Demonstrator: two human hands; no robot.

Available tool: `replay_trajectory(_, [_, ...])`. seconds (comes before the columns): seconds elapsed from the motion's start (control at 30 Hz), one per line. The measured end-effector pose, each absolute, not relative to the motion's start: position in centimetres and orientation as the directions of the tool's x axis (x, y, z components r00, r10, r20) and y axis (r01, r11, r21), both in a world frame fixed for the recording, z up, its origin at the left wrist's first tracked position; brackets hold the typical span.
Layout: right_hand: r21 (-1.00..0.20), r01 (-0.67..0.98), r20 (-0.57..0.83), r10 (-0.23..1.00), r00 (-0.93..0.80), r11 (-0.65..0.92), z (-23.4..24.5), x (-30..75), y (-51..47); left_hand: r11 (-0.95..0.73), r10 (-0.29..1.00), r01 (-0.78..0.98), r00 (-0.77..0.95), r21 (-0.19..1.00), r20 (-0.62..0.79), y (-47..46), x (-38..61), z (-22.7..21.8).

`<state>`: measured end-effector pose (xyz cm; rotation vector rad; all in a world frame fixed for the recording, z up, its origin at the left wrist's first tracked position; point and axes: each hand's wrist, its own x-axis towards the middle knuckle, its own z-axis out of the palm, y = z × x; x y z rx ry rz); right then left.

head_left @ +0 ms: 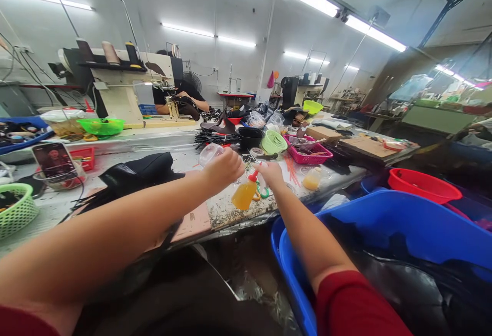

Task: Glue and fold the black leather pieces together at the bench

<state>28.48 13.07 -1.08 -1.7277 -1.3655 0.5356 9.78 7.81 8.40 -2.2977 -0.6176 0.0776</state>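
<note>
My right hand (271, 174) is closed at the red nozzle top of a squeeze bottle (244, 195) of yellow liquid, which hangs tilted over the table's front edge. Just left of it, my left hand (226, 169) is curled into a fist; whatever its fingers hold is hidden. A clear plastic container (210, 154) shows right behind my left wrist, and I cannot tell whether the hand touches it. Beyond the bottle lie scissors with green and orange handles (262, 190). Black leather-like pieces (138, 169) rest behind my left forearm.
A second yellow-liquid bottle (312, 178) stands to the right. Farther back are a pink basket (309, 158), a light green basket (273, 142) and a sewing machine (119, 87). A co-worker (188, 95) sits behind it. A blue tub (384, 203) is by my right arm.
</note>
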Motion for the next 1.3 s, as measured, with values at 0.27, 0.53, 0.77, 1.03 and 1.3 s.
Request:
replay_trajectory(0.27, [-0.857,0.513,0.151,0.928,0.342,-0.049,-1.3,28.7,13.7,-0.609,0.436,0.328,0.899,-0.722,0.041,6.7,10.0,8.4])
replay_trajectory(0.53, [-0.857,0.512,0.143,0.928,0.344,-0.058,-1.1,28.3,13.7,-0.563,0.465,0.360,0.882,-0.744,0.075,7.8,9.4,8.5])
replay_trajectory(0.77, [-0.839,0.543,0.155,0.933,0.326,-0.050,-1.0,27.2,13.9,-0.577,0.399,0.343,0.910,-0.741,0.111,7.3,10.7,8.9])
replay_trajectory(1.03, [-0.821,0.571,0.214,0.917,0.338,-0.018,-0.6,27.5,14.1,-0.546,0.339,0.331,0.927,-0.770,0.158,7.0,11.2,7.9])
replay_trajectory(1.3, [-0.814,0.581,0.235,0.915,0.328,0.001,-0.2,27.7,14.1,-0.480,0.338,0.318,0.927,-0.817,0.163,8.1,10.8,8.5])
